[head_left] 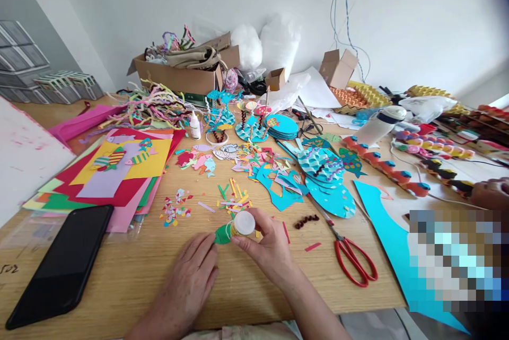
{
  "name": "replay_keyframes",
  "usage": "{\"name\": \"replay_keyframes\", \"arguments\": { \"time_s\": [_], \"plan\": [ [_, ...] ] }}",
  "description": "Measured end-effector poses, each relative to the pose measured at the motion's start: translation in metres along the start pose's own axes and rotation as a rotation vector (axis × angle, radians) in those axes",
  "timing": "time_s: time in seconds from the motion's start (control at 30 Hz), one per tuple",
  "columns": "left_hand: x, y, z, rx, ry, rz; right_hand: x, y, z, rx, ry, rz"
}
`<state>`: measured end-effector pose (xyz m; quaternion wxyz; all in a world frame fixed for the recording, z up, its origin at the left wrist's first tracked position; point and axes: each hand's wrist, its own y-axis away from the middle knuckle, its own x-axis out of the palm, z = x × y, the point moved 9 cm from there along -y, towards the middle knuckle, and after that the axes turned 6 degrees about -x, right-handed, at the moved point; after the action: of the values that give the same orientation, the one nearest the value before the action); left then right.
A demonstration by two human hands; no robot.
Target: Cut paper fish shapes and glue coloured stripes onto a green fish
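Note:
My left hand (191, 271) lies on the table, fingers stretched out side by side, its fingertips on the end of a small green paper fish (222, 234). Between the thumb and fingers of my right hand (270, 244) is a glue stick (244, 223), its round whitish end facing up. It is over the fish's right part and hides it; whether it touches the paper I cannot tell. Close behind lie thin yellow paper strips (234, 187) and small paper scraps (177, 207). To the right of my right hand are a brown twisted pipe cleaner (306, 221) and red-handled scissors (353, 260).
A black phone (59, 266) and stacked coloured paper (131, 191) lie at the left. Blue paper discs (332, 197) and a large blue sheet (382, 223) are at the right. Behind stand a glue bottle (194, 125) and a cardboard box (178, 77). Another person's hand (491, 191) shows far right.

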<state>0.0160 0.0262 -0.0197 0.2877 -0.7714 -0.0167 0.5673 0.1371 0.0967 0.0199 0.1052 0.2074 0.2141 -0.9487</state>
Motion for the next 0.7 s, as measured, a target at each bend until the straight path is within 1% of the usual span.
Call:
{"name": "replay_keyframes", "arguments": {
  "time_s": [0.17, 0.37, 0.6, 0.7],
  "plan": [
    [0.001, 0.0004, 0.0, 0.001, 0.002, 0.009, -0.0007, 0.0001, -0.0005, 0.002, 0.025, -0.001],
    [0.0038, 0.0013, -0.0003, 0.015, -0.02, 0.05, 0.0061, -0.0016, -0.0001, 0.003, -0.049, 0.046],
    [0.0031, 0.0001, -0.0016, 0.035, -0.022, 0.056, 0.0016, -0.0056, 0.0045, -0.026, -0.032, 0.016],
    [0.0035, 0.0003, -0.001, 0.031, -0.015, 0.059, 0.0048, -0.0053, 0.0066, -0.028, -0.042, 0.053]
  ]
}}
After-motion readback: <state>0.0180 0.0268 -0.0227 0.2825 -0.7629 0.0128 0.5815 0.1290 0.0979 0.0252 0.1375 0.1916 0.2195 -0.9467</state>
